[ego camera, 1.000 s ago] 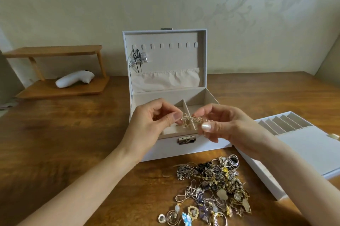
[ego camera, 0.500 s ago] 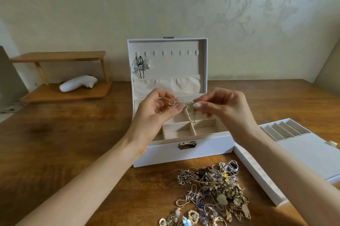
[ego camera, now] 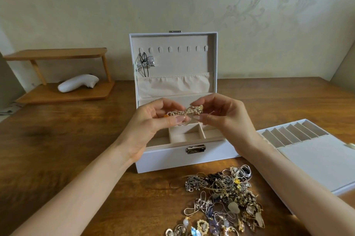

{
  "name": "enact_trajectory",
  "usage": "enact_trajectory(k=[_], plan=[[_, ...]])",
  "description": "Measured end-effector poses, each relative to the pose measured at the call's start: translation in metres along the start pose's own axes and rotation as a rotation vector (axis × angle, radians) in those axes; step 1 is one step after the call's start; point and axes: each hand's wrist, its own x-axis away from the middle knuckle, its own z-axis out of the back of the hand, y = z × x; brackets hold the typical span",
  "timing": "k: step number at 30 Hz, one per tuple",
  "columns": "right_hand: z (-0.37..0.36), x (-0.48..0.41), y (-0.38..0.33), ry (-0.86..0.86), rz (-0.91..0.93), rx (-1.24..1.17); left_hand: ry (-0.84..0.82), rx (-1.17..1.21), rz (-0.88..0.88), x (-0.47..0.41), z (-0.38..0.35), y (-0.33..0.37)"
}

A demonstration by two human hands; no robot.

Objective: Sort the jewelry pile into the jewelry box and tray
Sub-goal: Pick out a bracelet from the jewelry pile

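Note:
A white jewelry box (ego camera: 184, 157) stands open on the wooden table, its lid upright with a silver bow pendant (ego camera: 145, 64) hanging from a hook. Above the box's compartments, my left hand (ego camera: 153, 122) and my right hand (ego camera: 224, 114) each pinch one end of a gold, stone-set bracelet (ego camera: 186, 112) stretched between them. The tangled jewelry pile (ego camera: 221, 199) lies on the table in front of the box. A white tray (ego camera: 317, 157) with slotted compartments sits to the right.
A small wooden two-tier shelf (ego camera: 63, 74) stands at the back left with a white curved object (ego camera: 77, 82) on its lower board. A patterned wall runs behind the table. Bare wooden tabletop (ego camera: 57, 149) spreads to the left of the box.
Both hands have drawn the bracelet out flat between them and hold it a little higher over the box. The view has tilted slightly.

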Motion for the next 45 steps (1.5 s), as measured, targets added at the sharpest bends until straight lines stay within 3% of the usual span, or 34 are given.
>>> enact_trajectory(k=[5, 10, 15, 19, 25, 30, 33, 36, 40, 45], plan=[[0.012, 0.001, -0.009, -0.134, 0.008, -0.055, -0.007, -0.272, -0.123, 0.005, 0.001, 0.007], [0.008, 0.002, -0.010, -0.248, 0.180, 0.341, 0.006, -0.584, -0.225, 0.007, 0.004, 0.007], [0.004, 0.002, -0.004, -0.249, 0.158, 0.436, -0.005, -0.723, -0.249, 0.005, 0.001, 0.001], [0.005, 0.000, -0.003, -0.308, 0.123, 0.418, -0.038, -0.704, -0.242, 0.004, 0.005, 0.002], [0.018, -0.002, 0.000, -0.458, -0.018, 0.114, -0.130, -0.648, -0.164, 0.002, 0.009, 0.007], [0.013, 0.001, 0.000, -0.312, 0.177, 0.124, 0.052, -0.323, 0.003, 0.002, 0.003, 0.001], [0.007, 0.005, 0.001, -0.238, 0.369, 0.369, 0.182, -0.157, 0.007, 0.003, -0.002, 0.001], [0.003, 0.009, -0.002, -0.245, 0.514, 0.528, 0.182, -0.047, -0.007, 0.002, 0.002, 0.003], [0.006, -0.001, -0.009, -0.012, 0.299, 0.297, 0.057, -0.113, -0.057, 0.001, 0.009, 0.004], [0.003, -0.008, -0.008, -0.022, 0.103, 0.146, 0.015, -0.156, -0.105, 0.003, 0.004, 0.003]])
